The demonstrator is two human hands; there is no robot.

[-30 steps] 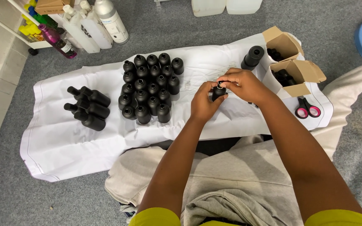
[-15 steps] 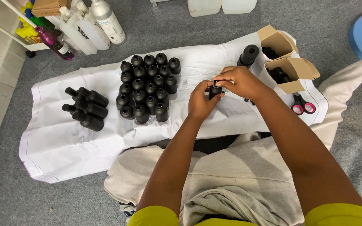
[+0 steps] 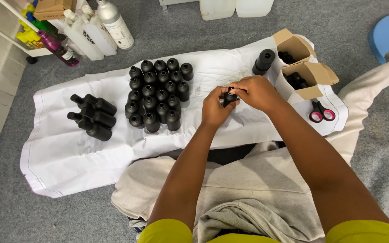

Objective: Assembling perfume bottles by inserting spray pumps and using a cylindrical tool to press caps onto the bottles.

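Seated on a grey carpet, viewed from above, with a white cloth (image 3: 68,153) spread in front of the knees. Left hand (image 3: 214,108) curled around the body of a small black bottle (image 3: 228,98), held just above the cloth's near middle. Right hand (image 3: 255,92) touching the same bottle from the right and above, fingertips closed at its neck or cap; exact pinch hidden by the knuckles. Bottle's long axis roughly upright, tilted slightly, top toward the right hand, base inside the left palm. Both hands in contact, so neither nearer than the other. To the left, well apart: a block of standing black bottles (image 3: 158,94) and a few lying black bottles (image 3: 91,117). To the right: a stack of black caps (image 3: 264,62), two open cardboard boxes (image 3: 309,74), pink-handled scissors (image 3: 320,112). At far left, assorted spray and plastic bottles (image 3: 95,27).
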